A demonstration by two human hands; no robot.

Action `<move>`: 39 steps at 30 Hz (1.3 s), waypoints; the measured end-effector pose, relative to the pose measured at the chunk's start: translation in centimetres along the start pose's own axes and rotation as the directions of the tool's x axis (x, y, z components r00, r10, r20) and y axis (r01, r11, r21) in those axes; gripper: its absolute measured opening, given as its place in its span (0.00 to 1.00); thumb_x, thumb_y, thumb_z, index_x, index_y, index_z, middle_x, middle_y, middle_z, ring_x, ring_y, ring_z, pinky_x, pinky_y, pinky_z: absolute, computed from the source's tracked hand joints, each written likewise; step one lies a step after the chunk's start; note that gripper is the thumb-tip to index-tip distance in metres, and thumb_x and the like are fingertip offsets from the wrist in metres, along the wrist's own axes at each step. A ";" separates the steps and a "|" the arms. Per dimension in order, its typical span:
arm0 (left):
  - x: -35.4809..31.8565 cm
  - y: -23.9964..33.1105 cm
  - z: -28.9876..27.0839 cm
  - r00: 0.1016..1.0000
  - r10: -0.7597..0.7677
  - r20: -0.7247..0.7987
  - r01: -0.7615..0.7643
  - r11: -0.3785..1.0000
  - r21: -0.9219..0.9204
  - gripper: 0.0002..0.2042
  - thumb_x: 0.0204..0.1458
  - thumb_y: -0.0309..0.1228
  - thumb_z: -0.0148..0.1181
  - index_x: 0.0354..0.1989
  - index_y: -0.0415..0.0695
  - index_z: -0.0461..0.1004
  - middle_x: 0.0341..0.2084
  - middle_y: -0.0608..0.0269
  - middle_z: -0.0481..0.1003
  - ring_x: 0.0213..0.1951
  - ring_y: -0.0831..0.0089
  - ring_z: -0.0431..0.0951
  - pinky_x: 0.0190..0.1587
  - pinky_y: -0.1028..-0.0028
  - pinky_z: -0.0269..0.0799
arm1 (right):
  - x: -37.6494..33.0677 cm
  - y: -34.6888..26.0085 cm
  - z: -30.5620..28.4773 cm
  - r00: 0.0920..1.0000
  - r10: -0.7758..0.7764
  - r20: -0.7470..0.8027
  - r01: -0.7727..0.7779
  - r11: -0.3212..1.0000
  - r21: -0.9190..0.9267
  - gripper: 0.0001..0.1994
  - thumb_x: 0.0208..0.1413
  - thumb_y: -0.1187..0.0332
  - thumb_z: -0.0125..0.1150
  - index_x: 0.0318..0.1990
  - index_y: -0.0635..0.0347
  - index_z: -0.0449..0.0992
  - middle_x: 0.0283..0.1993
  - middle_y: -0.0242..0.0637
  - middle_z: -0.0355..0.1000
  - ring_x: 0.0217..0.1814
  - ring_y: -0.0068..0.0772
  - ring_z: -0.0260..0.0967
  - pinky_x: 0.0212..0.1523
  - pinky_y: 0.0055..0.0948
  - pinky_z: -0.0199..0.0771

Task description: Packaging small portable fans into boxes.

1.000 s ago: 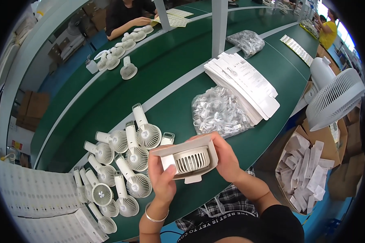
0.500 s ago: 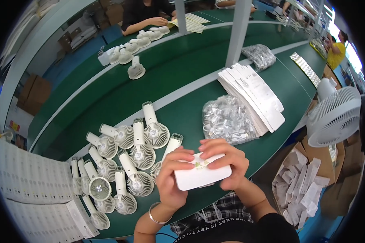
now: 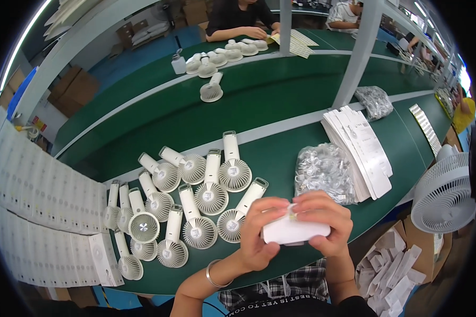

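Note:
A small white box [image 3: 295, 233] with rounded corners is held between my two hands, near the front edge of the green table. My left hand [image 3: 256, 238] is closed round its left end, and my right hand [image 3: 331, 224] grips the right end. The fingers of both lie over the top, partly covering a small greenish print, with the thumbs low on the sides. What the box contains is hidden. Just left of my left hand lies a white handheld fan [image 3: 231, 224], the nearest of several fans spread over the table.
Stacked white boxes [image 3: 53, 211] stand at the left. Beyond my hands lie a clear bag of coiled cables [image 3: 325, 171] and a pile of flat white cartons [image 3: 362, 153]. At right are a large white fan [image 3: 444, 195] and an open cardboard box [image 3: 428, 248]. A co-worker [image 3: 243, 24] sits across.
The whole scene has shifted rightward in the picture as my head turned left. The white box has tilted in my hands, and both hands still hold it.

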State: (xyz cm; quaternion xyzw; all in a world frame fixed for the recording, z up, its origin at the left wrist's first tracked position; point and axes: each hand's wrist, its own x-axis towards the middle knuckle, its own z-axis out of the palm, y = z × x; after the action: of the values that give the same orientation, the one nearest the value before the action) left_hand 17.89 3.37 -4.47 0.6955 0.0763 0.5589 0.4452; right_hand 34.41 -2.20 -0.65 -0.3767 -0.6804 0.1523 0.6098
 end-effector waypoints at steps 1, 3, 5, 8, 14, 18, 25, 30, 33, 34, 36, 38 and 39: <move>0.1 0.0 -0.1 0.999 0.019 0.043 -0.020 1.000 0.019 0.26 0.56 0.46 0.52 0.54 0.35 0.65 0.49 0.42 0.66 0.49 0.54 0.69 0.52 0.63 0.66 | 0.0 0.1 0.0 1.000 0.021 -0.003 -0.021 1.000 0.021 0.25 0.53 0.48 0.58 0.35 0.68 0.78 0.37 0.53 0.74 0.42 0.53 0.73 0.43 0.44 0.73; 0.3 0.6 -0.2 0.998 -0.007 0.056 0.003 0.998 0.065 0.27 0.55 0.46 0.53 0.55 0.35 0.65 0.50 0.42 0.66 0.51 0.53 0.69 0.53 0.63 0.65 | 0.0 0.1 -0.2 1.000 0.018 0.016 -0.019 0.999 0.044 0.30 0.53 0.42 0.56 0.35 0.69 0.78 0.37 0.53 0.74 0.41 0.53 0.73 0.43 0.45 0.73; 0.4 0.9 -0.4 0.992 -0.087 0.088 0.080 0.993 0.082 0.28 0.55 0.46 0.54 0.55 0.35 0.65 0.51 0.42 0.66 0.51 0.53 0.69 0.54 0.62 0.65 | -0.1 0.3 -0.4 0.997 0.012 0.079 -0.013 1.000 0.024 0.29 0.49 0.44 0.61 0.39 0.68 0.79 0.43 0.51 0.74 0.46 0.51 0.72 0.47 0.41 0.72; 0.4 1.1 0.3 0.989 -0.120 0.090 0.114 0.991 0.070 0.31 0.57 0.52 0.45 0.56 0.34 0.65 0.51 0.42 0.66 0.53 0.54 0.67 0.56 0.61 0.61 | -0.7 -0.4 -0.2 0.999 0.043 0.026 -0.043 0.999 0.014 0.26 0.49 0.49 0.62 0.40 0.68 0.77 0.43 0.55 0.73 0.46 0.51 0.72 0.47 0.40 0.71; 0.5 1.7 -0.1 0.978 -0.114 0.172 0.121 0.992 -0.032 0.21 0.56 0.34 0.48 0.57 0.38 0.65 0.55 0.45 0.61 0.55 0.56 0.65 0.57 0.63 0.61 | -2.2 0.3 0.8 0.979 0.125 -0.161 -0.125 0.992 0.011 0.14 0.52 0.65 0.60 0.42 0.66 0.70 0.39 0.53 0.73 0.42 0.44 0.72 0.46 0.37 0.71; 1.2 2.1 -0.9 0.986 -0.042 0.163 0.033 0.998 0.062 0.21 0.49 0.17 0.49 0.54 0.40 0.71 0.48 0.50 0.69 0.48 0.59 0.72 0.51 0.69 0.68 | -2.7 0.5 0.9 0.971 0.134 -0.200 -0.119 0.989 0.084 0.12 0.54 0.71 0.58 0.44 0.65 0.66 0.37 0.50 0.72 0.40 0.40 0.71 0.44 0.35 0.70; 2.9 3.5 -1.6 0.969 -0.163 0.187 0.138 0.981 0.138 0.21 0.47 0.14 0.52 0.52 0.41 0.73 0.45 0.49 0.75 0.44 0.58 0.78 0.43 0.69 0.75 | -2.6 -1.1 1.1 0.921 0.218 -0.324 -0.171 0.971 0.166 0.06 0.58 0.79 0.51 0.42 0.67 0.69 0.38 0.53 0.74 0.38 0.42 0.75 0.43 0.36 0.74; 2.2 2.2 -1.7 1.000 -0.001 0.027 -0.004 0.983 0.184 0.14 0.48 0.12 0.50 0.41 0.39 0.74 0.43 0.46 0.74 0.42 0.56 0.78 0.44 0.67 0.75 | 0.3 -0.2 0.3 0.993 -0.041 -0.106 0.036 0.998 -0.048 0.05 0.53 0.81 0.54 0.34 0.62 0.75 0.46 0.59 0.72 0.43 0.50 0.76 0.45 0.38 0.76; 2.3 1.6 -0.6 0.992 -0.019 -0.121 0.028 0.997 0.078 0.11 0.48 0.11 0.48 0.36 0.37 0.73 0.41 0.43 0.73 0.43 0.54 0.78 0.45 0.65 0.75 | 0.4 -0.3 -0.3 0.997 -0.042 -0.071 0.041 0.999 -0.012 0.07 0.43 0.84 0.60 0.29 0.62 0.77 0.46 0.58 0.73 0.45 0.53 0.75 0.47 0.39 0.76; 2.2 1.6 -0.4 0.997 -0.029 -0.076 0.036 0.994 0.101 0.09 0.50 0.14 0.49 0.37 0.39 0.71 0.42 0.44 0.72 0.42 0.56 0.78 0.45 0.66 0.75 | 0.4 -0.8 -0.2 0.994 -0.002 -0.109 0.000 1.000 -0.015 0.09 0.42 0.86 0.60 0.30 0.64 0.77 0.42 0.55 0.75 0.44 0.51 0.76 0.45 0.39 0.77; 2.4 1.9 -0.3 0.999 -0.044 -0.023 0.047 0.993 0.112 0.06 0.53 0.17 0.50 0.38 0.40 0.70 0.43 0.45 0.71 0.41 0.58 0.77 0.44 0.67 0.75 | 0.1 -0.6 -0.6 0.992 0.019 -0.126 -0.019 1.000 -0.006 0.09 0.42 0.86 0.60 0.31 0.65 0.77 0.39 0.54 0.76 0.42 0.50 0.77 0.44 0.39 0.78; 2.4 2.3 -0.6 0.997 -0.065 0.041 0.057 0.984 0.166 0.09 0.51 0.14 0.49 0.38 0.35 0.73 0.45 0.43 0.71 0.40 0.57 0.79 0.42 0.69 0.76 | 0.0 -0.5 -0.4 0.989 0.008 -0.147 -0.010 1.000 -0.011 0.08 0.43 0.87 0.59 0.34 0.70 0.77 0.33 0.50 0.78 0.38 0.45 0.79 0.39 0.35 0.79; 2.6 2.3 -0.4 0.996 -0.078 0.042 0.070 0.984 0.164 0.09 0.51 0.14 0.49 0.38 0.35 0.73 0.45 0.43 0.71 0.40 0.57 0.79 0.42 0.69 0.76 | 0.2 -0.7 -0.4 0.989 0.021 -0.149 -0.023 1.000 -0.009 0.08 0.43 0.87 0.59 0.34 0.70 0.77 0.33 0.50 0.78 0.38 0.45 0.79 0.39 0.35 0.79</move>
State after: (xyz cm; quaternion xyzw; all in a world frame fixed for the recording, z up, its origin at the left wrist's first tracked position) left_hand 17.57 3.83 -0.97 0.7393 0.1363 0.5169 0.4093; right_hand 34.55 -2.67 0.04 -0.3978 -0.6296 0.1269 0.6552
